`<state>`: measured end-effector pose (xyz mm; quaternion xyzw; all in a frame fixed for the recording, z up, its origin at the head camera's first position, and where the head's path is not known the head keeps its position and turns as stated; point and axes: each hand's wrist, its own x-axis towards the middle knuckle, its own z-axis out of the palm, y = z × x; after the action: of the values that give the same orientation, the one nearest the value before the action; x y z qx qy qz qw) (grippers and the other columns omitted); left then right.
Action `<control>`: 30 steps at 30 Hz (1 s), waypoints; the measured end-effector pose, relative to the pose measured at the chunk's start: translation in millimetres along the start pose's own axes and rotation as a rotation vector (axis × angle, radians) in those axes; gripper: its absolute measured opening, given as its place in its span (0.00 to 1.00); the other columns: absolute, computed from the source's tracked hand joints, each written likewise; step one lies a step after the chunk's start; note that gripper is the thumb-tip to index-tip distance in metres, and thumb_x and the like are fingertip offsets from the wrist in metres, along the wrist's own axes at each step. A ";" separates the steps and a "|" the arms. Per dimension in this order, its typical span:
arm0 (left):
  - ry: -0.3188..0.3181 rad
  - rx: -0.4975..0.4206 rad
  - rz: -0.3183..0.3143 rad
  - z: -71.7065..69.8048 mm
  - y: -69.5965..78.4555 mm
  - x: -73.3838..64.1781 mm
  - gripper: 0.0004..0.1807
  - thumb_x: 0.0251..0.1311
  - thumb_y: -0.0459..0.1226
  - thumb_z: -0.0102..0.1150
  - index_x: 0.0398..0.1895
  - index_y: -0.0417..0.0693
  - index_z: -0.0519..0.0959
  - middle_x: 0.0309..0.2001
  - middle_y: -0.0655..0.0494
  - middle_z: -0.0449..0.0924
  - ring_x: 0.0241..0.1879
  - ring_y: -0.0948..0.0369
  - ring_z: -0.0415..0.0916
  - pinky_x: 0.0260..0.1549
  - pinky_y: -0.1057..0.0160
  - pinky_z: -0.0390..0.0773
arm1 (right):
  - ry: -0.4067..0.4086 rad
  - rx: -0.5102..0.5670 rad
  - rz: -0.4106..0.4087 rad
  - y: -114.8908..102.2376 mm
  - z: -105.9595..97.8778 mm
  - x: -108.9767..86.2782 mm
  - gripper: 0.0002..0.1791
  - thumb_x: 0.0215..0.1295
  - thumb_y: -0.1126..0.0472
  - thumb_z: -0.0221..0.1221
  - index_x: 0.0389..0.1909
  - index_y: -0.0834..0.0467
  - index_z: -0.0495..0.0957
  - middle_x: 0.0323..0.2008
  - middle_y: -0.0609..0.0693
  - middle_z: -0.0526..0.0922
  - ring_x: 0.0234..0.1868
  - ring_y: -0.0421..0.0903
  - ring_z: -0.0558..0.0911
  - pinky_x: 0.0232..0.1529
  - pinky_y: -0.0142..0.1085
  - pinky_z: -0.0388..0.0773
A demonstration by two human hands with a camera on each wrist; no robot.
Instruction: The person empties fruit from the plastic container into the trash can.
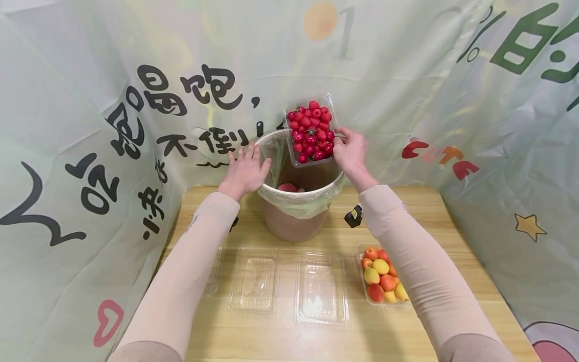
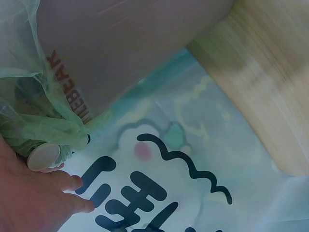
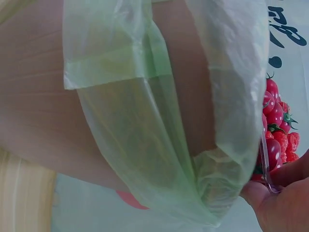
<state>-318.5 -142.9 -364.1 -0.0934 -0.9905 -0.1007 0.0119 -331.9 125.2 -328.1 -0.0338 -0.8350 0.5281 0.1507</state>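
My right hand (image 1: 351, 150) pinches the right edge of a clear plastic box of raspberries and cherry tomatoes (image 1: 312, 131), tilted over the far side of the trash bin (image 1: 294, 221). In the right wrist view, the box wall sits between thumb and fingers (image 3: 285, 193), beside the cherry tomatoes (image 3: 274, 116). At the bin's left rim rests my left hand (image 1: 246, 171), its fingers spread and fairly straight. A pale green liner (image 1: 312, 203) folds over the white rim. Pinkish round items (image 1: 287, 187) lie inside the bin.
On the wooden table (image 1: 271, 337), a clear box of orange and yellow fruit (image 1: 384, 276) stands at right, partly behind the right sleeve. Two clear containers (image 1: 254, 284) lie in front of the bin, another partly behind the left sleeve. Printed cloth (image 1: 384, 90) walls the back and sides.
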 end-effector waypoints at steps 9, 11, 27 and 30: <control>-0.003 -0.005 -0.005 0.6 -0.7 0.4 0.44 0.81 0.59 0.20 0.85 0.37 0.44 0.86 0.39 0.40 0.84 0.34 0.39 0.80 0.30 0.34 | 0.022 0.086 -0.008 2.4 5.5 -0.2 0.22 0.76 0.69 0.53 0.68 0.64 0.78 0.63 0.62 0.83 0.66 0.51 0.83 0.65 0.37 0.81; -0.001 -0.006 -0.005 0.8 -0.8 0.7 0.44 0.81 0.59 0.20 0.85 0.37 0.44 0.86 0.40 0.40 0.84 0.34 0.39 0.80 0.30 0.34 | 0.020 0.111 -0.009 2.0 6.8 -0.5 0.22 0.76 0.69 0.54 0.68 0.65 0.78 0.65 0.62 0.83 0.68 0.52 0.82 0.67 0.37 0.80; 0.007 -0.001 -0.006 0.3 1.7 -0.2 0.44 0.81 0.60 0.20 0.85 0.37 0.44 0.86 0.39 0.41 0.84 0.34 0.40 0.80 0.29 0.35 | 0.088 0.176 -0.026 4.0 14.6 -5.0 0.22 0.79 0.66 0.54 0.69 0.62 0.77 0.67 0.60 0.81 0.69 0.49 0.81 0.69 0.34 0.77; 0.006 -0.002 -0.007 0.5 1.1 0.6 0.44 0.81 0.60 0.19 0.86 0.37 0.43 0.86 0.39 0.40 0.84 0.34 0.40 0.80 0.29 0.35 | 0.094 0.186 -0.042 2.9 15.2 -5.7 0.21 0.78 0.67 0.55 0.69 0.62 0.78 0.66 0.60 0.82 0.69 0.50 0.81 0.69 0.34 0.77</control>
<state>-319.0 -141.6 -364.4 -0.0895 -0.9906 -0.1021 0.0143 -331.2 112.0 -337.9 -0.0268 -0.7750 0.5979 0.2030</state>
